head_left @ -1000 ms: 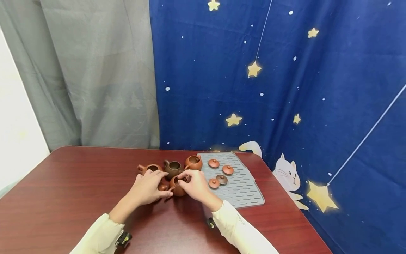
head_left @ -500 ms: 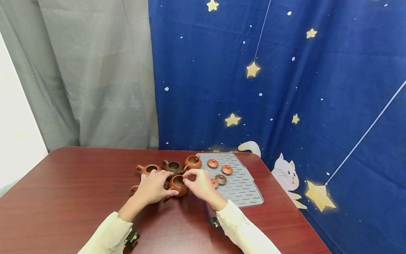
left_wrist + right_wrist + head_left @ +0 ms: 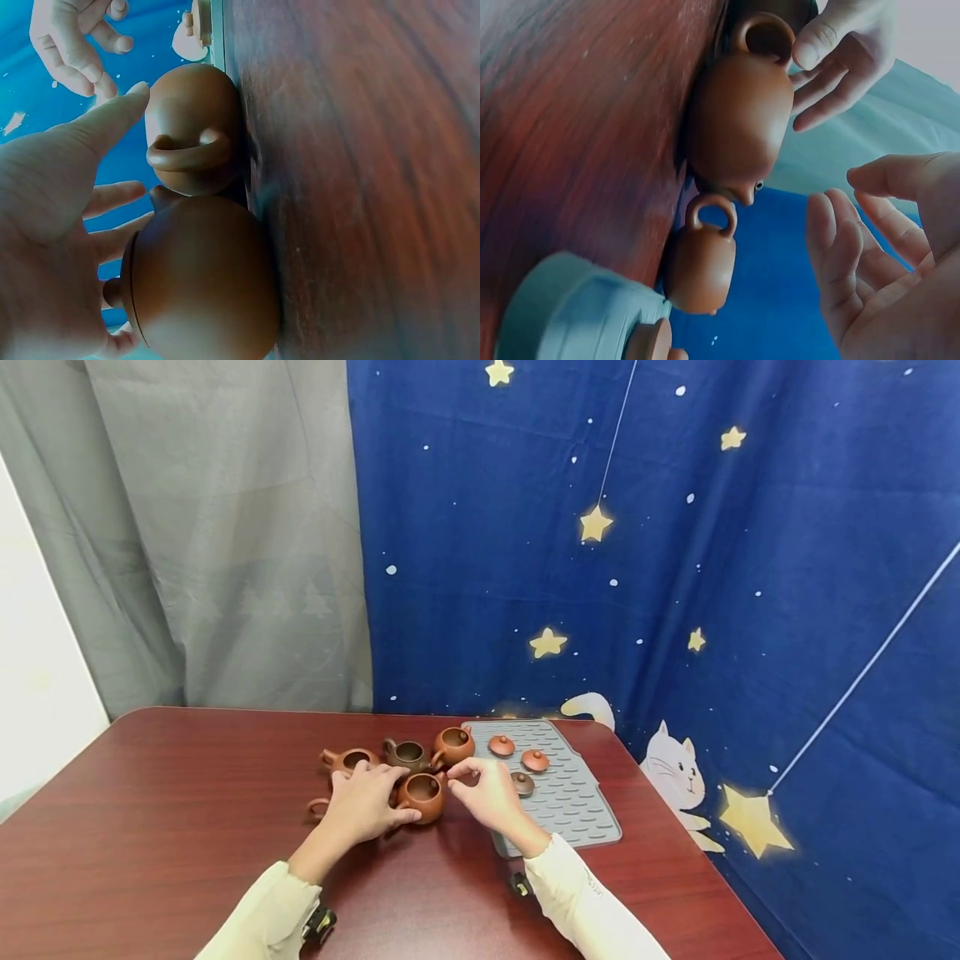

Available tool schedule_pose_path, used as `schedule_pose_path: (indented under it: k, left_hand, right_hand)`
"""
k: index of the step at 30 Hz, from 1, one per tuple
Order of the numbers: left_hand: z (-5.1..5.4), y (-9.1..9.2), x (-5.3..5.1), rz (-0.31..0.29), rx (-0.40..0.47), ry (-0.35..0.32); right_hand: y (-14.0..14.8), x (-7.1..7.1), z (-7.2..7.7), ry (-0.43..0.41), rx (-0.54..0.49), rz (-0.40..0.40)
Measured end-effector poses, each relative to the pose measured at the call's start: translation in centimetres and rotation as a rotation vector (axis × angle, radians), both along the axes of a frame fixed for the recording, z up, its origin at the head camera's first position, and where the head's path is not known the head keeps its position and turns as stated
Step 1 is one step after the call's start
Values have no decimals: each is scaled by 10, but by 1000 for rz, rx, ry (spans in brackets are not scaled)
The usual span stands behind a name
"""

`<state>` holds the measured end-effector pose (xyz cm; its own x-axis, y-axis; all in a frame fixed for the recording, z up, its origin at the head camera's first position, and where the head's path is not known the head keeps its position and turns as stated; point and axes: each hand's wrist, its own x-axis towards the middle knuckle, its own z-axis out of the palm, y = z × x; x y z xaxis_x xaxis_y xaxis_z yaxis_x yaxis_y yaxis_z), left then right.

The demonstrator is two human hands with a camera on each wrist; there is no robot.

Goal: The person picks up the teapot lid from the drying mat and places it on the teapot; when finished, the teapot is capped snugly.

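On the red-brown wooden table (image 3: 187,827): round orange-brown clay teapot (image 3: 422,810), left of grey ribbed mat (image 3: 570,806)
Left hand (image 3: 363,802): loosely spread, thumb at teapot handle (image 3: 187,159)
Right hand (image 3: 485,794): half-open near spout (image 3: 442,777), holding nothing

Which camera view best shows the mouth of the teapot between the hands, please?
The head view, looking down into the open mouth of the teapot. Neither wrist view looks inside: the left shows its side and handle, the right its side, handle and spout.
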<state>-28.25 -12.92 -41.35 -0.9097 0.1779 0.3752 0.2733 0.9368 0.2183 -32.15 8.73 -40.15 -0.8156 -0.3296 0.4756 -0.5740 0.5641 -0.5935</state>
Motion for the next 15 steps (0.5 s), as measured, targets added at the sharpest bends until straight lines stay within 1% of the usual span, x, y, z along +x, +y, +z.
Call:
schedule_pose_path:
  k: [2, 7, 10, 15]
  left_hand:
    - [0, 1, -1, -2, 11, 12]
    - [2, 4, -2, -10, 32, 33]
    - [2, 5, -3, -16, 24, 30]
    - [-1, 7, -5, -15, -4, 13]
  right_hand:
    - [3, -2, 1, -13, -15, 0]
    - [14, -7, 5, -53, -21, -50]
    - [21, -11, 6, -68, -18, -66]
    - [29, -17, 4, -89, -23, -80]
